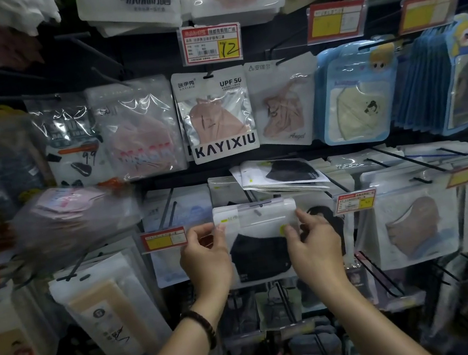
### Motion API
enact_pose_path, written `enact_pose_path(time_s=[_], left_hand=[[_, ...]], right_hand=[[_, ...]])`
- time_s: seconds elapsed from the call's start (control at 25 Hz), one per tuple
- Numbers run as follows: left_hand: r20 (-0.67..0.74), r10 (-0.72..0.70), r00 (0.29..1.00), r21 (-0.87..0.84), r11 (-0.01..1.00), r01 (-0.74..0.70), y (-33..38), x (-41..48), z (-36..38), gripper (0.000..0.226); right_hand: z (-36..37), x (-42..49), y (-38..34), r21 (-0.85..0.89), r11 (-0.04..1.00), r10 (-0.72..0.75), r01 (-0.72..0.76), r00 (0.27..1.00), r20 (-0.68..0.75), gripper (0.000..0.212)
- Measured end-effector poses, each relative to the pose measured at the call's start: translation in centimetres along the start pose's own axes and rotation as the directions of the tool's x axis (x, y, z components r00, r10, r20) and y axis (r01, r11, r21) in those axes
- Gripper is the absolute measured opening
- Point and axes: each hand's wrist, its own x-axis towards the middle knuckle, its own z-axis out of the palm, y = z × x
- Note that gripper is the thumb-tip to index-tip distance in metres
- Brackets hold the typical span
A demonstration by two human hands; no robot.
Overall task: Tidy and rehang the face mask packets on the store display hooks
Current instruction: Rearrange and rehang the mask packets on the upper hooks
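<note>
Low in the middle of a crowded shop display wall, both hands hold one black mask packet (259, 253), a clear pouch with a white top band and a dark face mask showing through. The left hand (206, 259), with a dark beaded bracelet (201, 322) on its wrist, has its grip closed on the packet's left edge, thumb in front and fingers curled behind. The right hand (315, 244) has its grip closed on the right edge in the same way, thumb pressed on the front beside a small yellow dot. The packet hangs upright and square to the viewer, in front of other packets in the lower row; whether its hang hole sits on a hook cannot be told. Just above it, a few loose packets (280, 175) lie tilted across the row instead of hanging. Red and yellow price labels sit just left (164, 239) and just right (354, 201) of the held packet. Farther up, a pink mask packet marked KAYIXIU (217, 115) hangs under a price tag reading 12 (211, 43), with blue cartoon packets (352, 95) to its right. Black wire hooks (379, 274) jut out at lower right.
</note>
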Motion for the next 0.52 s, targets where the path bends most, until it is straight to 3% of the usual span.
enact_pose_path(time_s=[0.08,0.2,0.24,0.32,0.4,0.44,0.52], left_hand=[[0.041,-0.003,0.999,0.008,1.0,0.003,0.2,-0.4,-0.5,0.021],[0.252,-0.074,0.965,0.112,0.993,0.047,1.3,-1.9,-1.1,0.007],[0.364,-0.135,0.922,0.176,0.982,0.074,2.0,-2.2,-1.3,0.015],[0.586,-0.308,0.749,0.36,0.927,0.1,4.1,-2.0,-2.3,0.04],[0.705,-0.419,0.572,0.547,0.835,-0.062,7.7,-0.7,-3.8,0.047],[0.738,-0.425,0.524,0.578,0.799,-0.166,9.8,0.2,-4.5,0.047],[0.792,-0.347,0.502,0.526,0.805,-0.273,14.1,2.0,-5.1,0.046]], right_hand=[[-0.6,-0.9,-0.6,-0.094,0.995,-0.026,0.03,0.999,0.046,0.066],[-1.8,-2.2,-1.3,-0.174,0.974,-0.138,0.144,0.99,0.042,0.05],[-2.5,-2.4,-1.9,-0.194,0.965,-0.172,0.175,0.985,0.034,0.043],[-4.3,-2.4,-3.6,-0.183,0.964,-0.19,0.191,0.982,0.025,0.031],[-6.3,-1.7,-6.0,-0.164,0.962,-0.218,0.22,0.975,0.029,0.021],[-7.3,-1.0,-7.2,-0.169,0.954,-0.244,0.247,0.969,0.037,0.017],[-9.0,0.9,-9.2,-0.218,0.925,-0.304,0.31,0.951,0.061,0.015]])
